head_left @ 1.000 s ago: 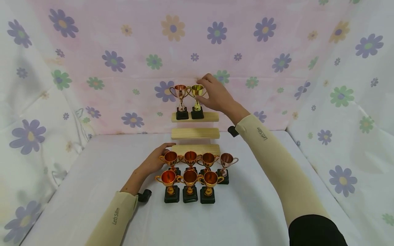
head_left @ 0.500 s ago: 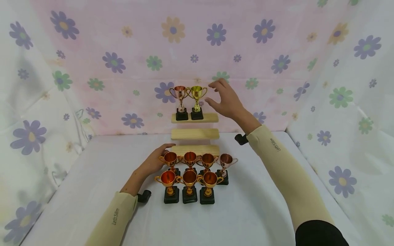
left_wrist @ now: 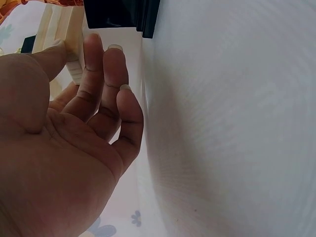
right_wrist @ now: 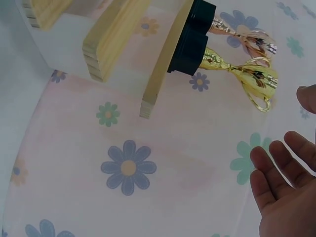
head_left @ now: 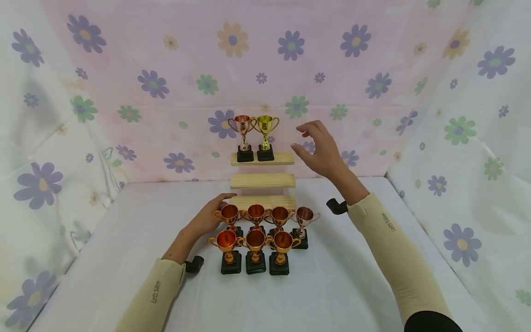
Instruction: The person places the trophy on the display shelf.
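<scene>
My left hand [head_left: 209, 215] grips the left end of a tiered wooden display stand [head_left: 263, 202] at its lowest step. In the left wrist view the thumb [left_wrist: 57, 52] lies against the board and the index finger passes behind it, while the other fingers are free. On the top step stand a rose-gold trophy cup [head_left: 244, 133] and a gold trophy cup [head_left: 265, 131], upright side by side on black bases. Right of them my right hand [head_left: 321, 150] hangs in the air, fingers loosely bent and holding nothing. It is apart from the gold cup.
In front of the stand, several bronze-coloured trophy cups [head_left: 255, 249] stand in two rows on the white tabletop [head_left: 166, 207]. A paler rose-gold cup [head_left: 303, 226] ends the rear row at right. Flowered cloth [head_left: 178, 115] hangs behind and at both sides.
My right hand has let go of the gold trophy cup on the top step and drawn back to the right and slightly down. My left hand has stayed put.
</scene>
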A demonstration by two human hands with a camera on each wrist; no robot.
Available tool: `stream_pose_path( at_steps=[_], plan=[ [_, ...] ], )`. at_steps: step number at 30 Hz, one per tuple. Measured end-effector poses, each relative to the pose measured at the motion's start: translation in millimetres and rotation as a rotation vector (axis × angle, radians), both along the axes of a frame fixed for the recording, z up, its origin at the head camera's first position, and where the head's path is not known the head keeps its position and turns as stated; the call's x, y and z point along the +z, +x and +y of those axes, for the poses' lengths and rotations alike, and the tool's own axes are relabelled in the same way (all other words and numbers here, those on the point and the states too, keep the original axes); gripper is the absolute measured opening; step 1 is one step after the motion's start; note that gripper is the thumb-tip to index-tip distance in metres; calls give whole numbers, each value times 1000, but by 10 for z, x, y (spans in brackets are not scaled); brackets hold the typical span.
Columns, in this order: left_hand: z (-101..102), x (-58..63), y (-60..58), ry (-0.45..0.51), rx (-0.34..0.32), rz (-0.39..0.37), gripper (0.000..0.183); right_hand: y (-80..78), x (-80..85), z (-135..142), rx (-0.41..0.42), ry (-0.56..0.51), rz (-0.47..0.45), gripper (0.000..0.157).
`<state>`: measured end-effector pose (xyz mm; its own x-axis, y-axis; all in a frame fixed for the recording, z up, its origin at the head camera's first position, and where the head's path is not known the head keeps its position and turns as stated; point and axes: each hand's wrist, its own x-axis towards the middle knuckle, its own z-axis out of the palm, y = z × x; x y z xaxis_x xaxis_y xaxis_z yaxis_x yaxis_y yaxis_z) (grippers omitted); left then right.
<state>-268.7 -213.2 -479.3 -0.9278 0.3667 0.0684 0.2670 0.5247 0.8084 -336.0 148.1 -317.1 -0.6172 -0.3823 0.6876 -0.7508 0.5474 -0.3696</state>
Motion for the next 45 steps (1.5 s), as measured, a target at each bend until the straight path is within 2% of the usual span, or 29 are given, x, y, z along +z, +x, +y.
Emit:
stream_pose_path(
  at_steps=[4,11,18,23,29,39,45],
  plan=[
    [3,-6,-12,1,0,2,66,112,-75,71,12,-34,28,43],
    [13,-16,-4,-6,25,-33,68,335,-269,181,2,-66,21,41],
    [8,-35,10,4,7,-26,66,503,-466,278,0,-96,24,39],
    [5,-65,8,10,-4,-18,67,621,-602,326,-2,-69,41,37],
    [3,-63,10,23,-22,8,69,764,-695,371,5,-27,16,40],
    [-21,-19,-15,19,-49,38,67,874,-760,485,138,64,-58,57],
    [-20,-30,-27,15,-43,25,69,890,-737,570,266,161,-183,72]
  ],
)
